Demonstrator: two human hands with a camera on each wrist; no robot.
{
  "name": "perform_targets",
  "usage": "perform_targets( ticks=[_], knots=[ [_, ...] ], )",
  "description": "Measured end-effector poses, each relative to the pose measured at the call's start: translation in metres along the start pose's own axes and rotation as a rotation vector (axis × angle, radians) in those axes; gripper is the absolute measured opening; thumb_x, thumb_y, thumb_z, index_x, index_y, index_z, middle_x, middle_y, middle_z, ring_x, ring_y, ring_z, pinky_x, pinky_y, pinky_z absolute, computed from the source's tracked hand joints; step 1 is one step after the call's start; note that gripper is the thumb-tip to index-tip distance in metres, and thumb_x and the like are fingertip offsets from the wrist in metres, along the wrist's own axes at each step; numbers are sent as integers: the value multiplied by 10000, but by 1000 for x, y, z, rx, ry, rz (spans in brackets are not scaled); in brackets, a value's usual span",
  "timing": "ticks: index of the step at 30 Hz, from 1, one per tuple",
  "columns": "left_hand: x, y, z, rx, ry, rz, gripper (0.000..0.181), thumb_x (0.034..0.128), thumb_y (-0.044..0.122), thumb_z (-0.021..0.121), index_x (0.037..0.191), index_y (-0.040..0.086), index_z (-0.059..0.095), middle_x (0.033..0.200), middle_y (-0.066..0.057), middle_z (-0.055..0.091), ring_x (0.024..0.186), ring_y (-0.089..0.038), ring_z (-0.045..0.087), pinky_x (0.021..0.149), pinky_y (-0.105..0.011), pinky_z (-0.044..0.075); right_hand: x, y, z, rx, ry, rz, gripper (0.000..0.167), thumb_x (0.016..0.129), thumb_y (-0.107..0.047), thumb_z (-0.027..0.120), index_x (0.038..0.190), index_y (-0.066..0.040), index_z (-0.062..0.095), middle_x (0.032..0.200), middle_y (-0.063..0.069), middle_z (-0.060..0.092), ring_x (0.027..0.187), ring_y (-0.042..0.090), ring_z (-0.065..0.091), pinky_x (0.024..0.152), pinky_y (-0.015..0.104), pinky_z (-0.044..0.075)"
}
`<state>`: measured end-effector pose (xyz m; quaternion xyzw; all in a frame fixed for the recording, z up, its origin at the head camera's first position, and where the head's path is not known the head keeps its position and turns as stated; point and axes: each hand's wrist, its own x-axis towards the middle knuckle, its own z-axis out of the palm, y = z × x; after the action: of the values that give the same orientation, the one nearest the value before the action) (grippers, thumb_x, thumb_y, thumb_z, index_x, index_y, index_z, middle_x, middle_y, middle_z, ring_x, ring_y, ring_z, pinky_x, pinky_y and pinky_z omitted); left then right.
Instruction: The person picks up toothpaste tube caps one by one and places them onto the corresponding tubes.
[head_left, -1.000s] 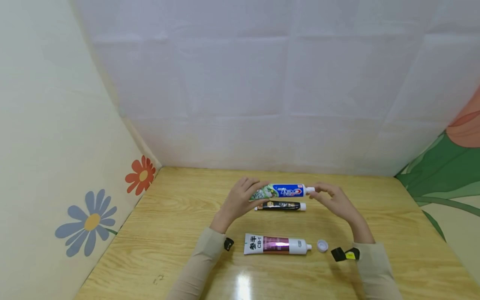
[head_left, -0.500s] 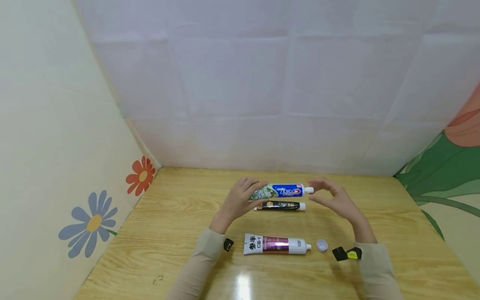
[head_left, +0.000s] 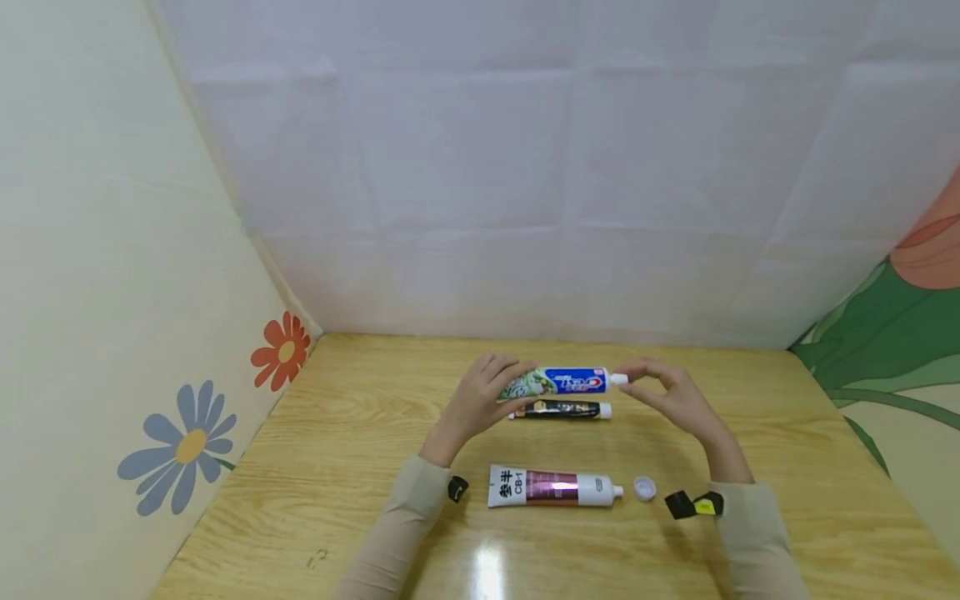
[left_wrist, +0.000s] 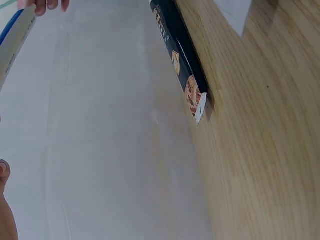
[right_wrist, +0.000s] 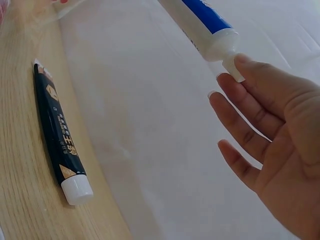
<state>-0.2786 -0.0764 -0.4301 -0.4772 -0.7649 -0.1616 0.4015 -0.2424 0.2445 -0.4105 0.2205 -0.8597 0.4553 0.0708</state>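
My left hand [head_left: 477, 402] grips a blue, green and white toothpaste tube [head_left: 573, 381] by its tail end, holding it level above the table. At the tube's other end, thumb and forefinger of my right hand [head_left: 670, 400] pinch the small white cap [right_wrist: 233, 68]; the remaining fingers are spread apart in the right wrist view. Under the raised tube, a black toothpaste tube [head_left: 566, 410] with a white cap lies on the table. Closer to me lies a white and purple toothpaste tube [head_left: 551, 489] with a bare nozzle. A loose white cap [head_left: 644, 489] sits right of that nozzle.
The wooden table [head_left: 315, 475] meets a pale cloth backdrop [head_left: 465, 275] at its far edge. Side panels with printed flowers [head_left: 191, 446] stand at left and right. Black straps [head_left: 681, 505] hang by both wrists.
My right thumb and forefinger were at the cap, moved apart from it half a second ago, and now pinch it again. The left hand keeps its grip in place.
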Motion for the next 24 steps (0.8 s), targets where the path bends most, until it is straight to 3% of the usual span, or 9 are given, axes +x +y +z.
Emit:
perform_targets(
  ticks=[11,17,24],
  knots=[
    [0,2,-2,7,5,8,590,720,329,777,1221,93,575,1017,-9,542,806,-119,433,703,-245,376,-2,0,2,-5,3,-7,174,904,-224,605,1037,-135,675,1039,49,667,1006,113,559,940,623,336],
    [1,3,-2,7,13,22,589,708,325,783,1210,90,582,1012,-7,547,815,-117,448,713,-237,392,-2,-1,2,-19,-20,-2,165,937,-190,549,1006,-107,674,964,55,682,887,114,608,916,613,370],
    [0,3,-1,4,8,27,593,721,337,769,1229,108,567,1013,-4,556,824,-113,461,726,-234,404,-1,-1,3,-24,-41,-4,212,957,-191,512,970,-57,676,843,17,669,815,96,598,825,482,465]
  ],
)
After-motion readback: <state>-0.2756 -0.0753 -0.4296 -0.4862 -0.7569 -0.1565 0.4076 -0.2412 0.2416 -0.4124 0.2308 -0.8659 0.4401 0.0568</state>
